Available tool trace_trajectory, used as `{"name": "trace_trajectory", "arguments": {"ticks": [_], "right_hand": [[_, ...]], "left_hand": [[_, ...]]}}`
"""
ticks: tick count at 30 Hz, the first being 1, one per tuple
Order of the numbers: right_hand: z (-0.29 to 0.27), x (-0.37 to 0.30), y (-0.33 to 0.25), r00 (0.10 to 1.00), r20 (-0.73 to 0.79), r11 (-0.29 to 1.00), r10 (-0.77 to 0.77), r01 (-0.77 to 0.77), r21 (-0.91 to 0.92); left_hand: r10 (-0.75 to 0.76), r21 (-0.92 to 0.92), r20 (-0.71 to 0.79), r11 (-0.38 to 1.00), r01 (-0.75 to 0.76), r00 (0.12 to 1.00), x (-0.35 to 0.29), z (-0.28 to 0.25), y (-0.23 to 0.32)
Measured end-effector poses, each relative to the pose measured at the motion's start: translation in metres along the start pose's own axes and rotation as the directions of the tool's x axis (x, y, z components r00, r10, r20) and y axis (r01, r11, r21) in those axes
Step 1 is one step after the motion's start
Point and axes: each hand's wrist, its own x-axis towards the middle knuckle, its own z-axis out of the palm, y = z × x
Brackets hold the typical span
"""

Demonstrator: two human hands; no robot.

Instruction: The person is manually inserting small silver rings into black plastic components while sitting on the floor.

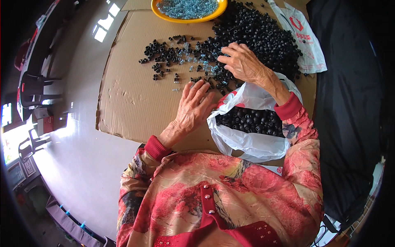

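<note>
**Loose Bead Handling: Fault Conditions at Both Hands**

I am monitoring two bare hands above the cardboard sheet. The main heap of black beads is lying at the upper right of the frame; scattered black pieces and small clear-blue beads are spreading across the upper centre.

Grip state, left: the left hand is lying palm down at centre frame, fingers extended and slightly parted. I am not seeing its fingertips clearly, so I cannot tell whether it is holding anything.

Grip state, right: the right hand is hovering at the heap's left edge, fingers loosely bent. Its fingertips are pointing away from me; again, I cannot tell.

Risks, in my judgement:

1. Mixing. Blue beads are lying among black ones; a broad sweep could be driving them into the heap.
2. Snagging. The right forearm is crossing above the white plastic bag at lower centre. A dropping red cuff could be catching its soft rim and spilling the bagged black beads.
3. Knocking. The yellow bowl is sitting at the top edge; an overlong reach could be tipping it.
</note>
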Motion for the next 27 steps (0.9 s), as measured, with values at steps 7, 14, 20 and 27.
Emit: {"name": "trace_trajectory", "arguments": {"ticks": [7, 14, 20, 27], "right_hand": [[0.004, 0.003, -0.002, 0.993, 0.084, 0.995, -0.078, 0.072, 0.071], [0.001, 0.037, -0.018, 0.994, -0.065, 0.995, -0.088, 0.090, 0.034], [0.016, 0.047, -0.024, 0.988, 0.087, 0.991, -0.124, 0.120, 0.054], [0.015, 0.057, -0.012, 1.000, 0.010, 1.000, -0.007, 0.008, -0.010]], "left_hand": [[0.048, -0.002, -0.046, 0.999, -0.048, 0.998, -0.011, 0.006, -0.007], [-0.004, -0.020, -0.070, 1.000, 0.003, 0.998, -0.008, 0.002, -0.003], [-0.059, 0.012, -0.156, 0.998, 0.062, 0.986, 0.001, -0.011, -0.027], [-0.112, 0.267, -0.165, 0.951, 0.154, 0.980, 0.032, -0.014, -0.071]]}}
